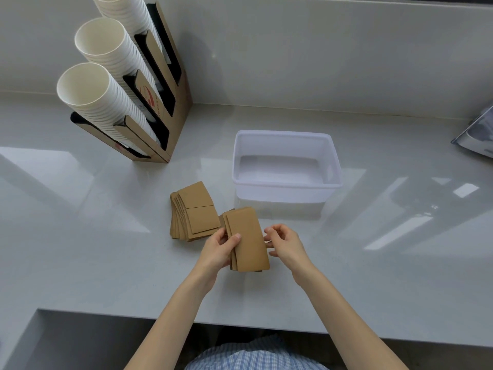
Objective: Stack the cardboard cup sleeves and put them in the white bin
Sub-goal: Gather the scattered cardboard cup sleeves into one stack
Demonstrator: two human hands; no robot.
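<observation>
A small stack of brown cardboard cup sleeves (249,237) is held just above the counter. My left hand (217,251) grips its left edge with the thumb on top. My right hand (284,243) touches the stack's right edge with its fingertips. A fanned pile of more sleeves (196,210) lies flat on the counter just to the left and behind. The white bin (286,184) stands empty behind and to the right of the held stack.
A cardboard holder with three tilted columns of white paper cups (106,84) stands at the back left. A shiny metal object (477,134) sits at the far right edge. The grey counter's front edge (240,324) runs below my forearms.
</observation>
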